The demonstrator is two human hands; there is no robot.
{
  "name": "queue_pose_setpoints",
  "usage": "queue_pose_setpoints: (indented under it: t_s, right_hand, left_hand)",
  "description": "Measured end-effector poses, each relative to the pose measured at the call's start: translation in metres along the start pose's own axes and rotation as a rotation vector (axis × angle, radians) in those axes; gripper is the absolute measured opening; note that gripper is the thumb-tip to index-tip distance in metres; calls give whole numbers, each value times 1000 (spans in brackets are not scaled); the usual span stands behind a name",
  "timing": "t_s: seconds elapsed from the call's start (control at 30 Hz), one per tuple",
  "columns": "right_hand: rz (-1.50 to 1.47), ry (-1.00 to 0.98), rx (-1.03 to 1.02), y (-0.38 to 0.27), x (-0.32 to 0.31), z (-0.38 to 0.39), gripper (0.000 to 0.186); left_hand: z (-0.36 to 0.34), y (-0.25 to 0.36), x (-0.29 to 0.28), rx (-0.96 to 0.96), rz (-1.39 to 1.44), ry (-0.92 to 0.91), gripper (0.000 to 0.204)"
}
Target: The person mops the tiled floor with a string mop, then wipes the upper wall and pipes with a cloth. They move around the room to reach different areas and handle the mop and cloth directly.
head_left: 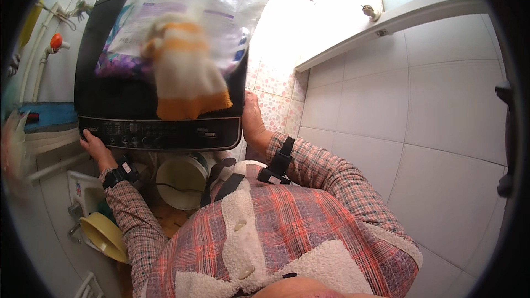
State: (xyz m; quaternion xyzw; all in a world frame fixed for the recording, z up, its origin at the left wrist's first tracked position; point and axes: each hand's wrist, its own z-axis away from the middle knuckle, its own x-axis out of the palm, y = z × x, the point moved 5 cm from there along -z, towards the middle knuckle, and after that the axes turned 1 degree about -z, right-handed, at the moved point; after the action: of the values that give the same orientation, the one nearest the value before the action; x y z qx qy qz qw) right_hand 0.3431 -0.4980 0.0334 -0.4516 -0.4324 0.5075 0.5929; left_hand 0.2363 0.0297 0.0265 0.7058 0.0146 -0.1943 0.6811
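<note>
A black top-loading washing machine (pixel 110 99) fills the upper left, its control panel (pixel 160 132) facing me. My left hand (pixel 95 146) grips the machine's front left corner. On the opposite side, my right hand (pixel 253 121) presses flat against the front right corner. On the lid lie a white and purple plastic bag (pixel 221 5) and an orange and white striped cloth (pixel 185 72), which looks blurred.
A white bucket (pixel 181 181) stands on the floor under the machine's front edge. A yellow basin (pixel 105 235) and white items sit at lower left. Pipes and a tap with an orange handle (pixel 55 41) line the left wall. A tiled wall and white door (pixel 386 16) close the right.
</note>
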Motion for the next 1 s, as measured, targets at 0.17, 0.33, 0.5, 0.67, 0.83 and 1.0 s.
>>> queue_pose_setpoints:
  t_s: [0.17, 0.33, 0.5, 0.67, 0.83, 1.0]
  right_hand:
    - [129, -324, 110, 20, -30, -36, 36]
    - [559, -278, 51, 38, -127, -110, 34]
    - [437, -92, 261, 59, -257, -196, 31]
    - [423, -17, 386, 67, -332, -264, 34]
    - [405, -126, 472, 75, -342, -323, 37]
    - [74, -148, 644, 36, -303, -380, 42]
  left_hand:
    - [20, 22, -8, 137, -187, 80, 69]
    - [72, 105, -8, 513, -185, -31, 50]
    - [155, 239, 23, 600, -186, -293, 41]
    - [253, 331, 104, 497, -275, -493, 40]
    - [320, 392, 190, 513, -454, -774, 43]
    - [335, 432, 261, 606, -747, -999, 46]
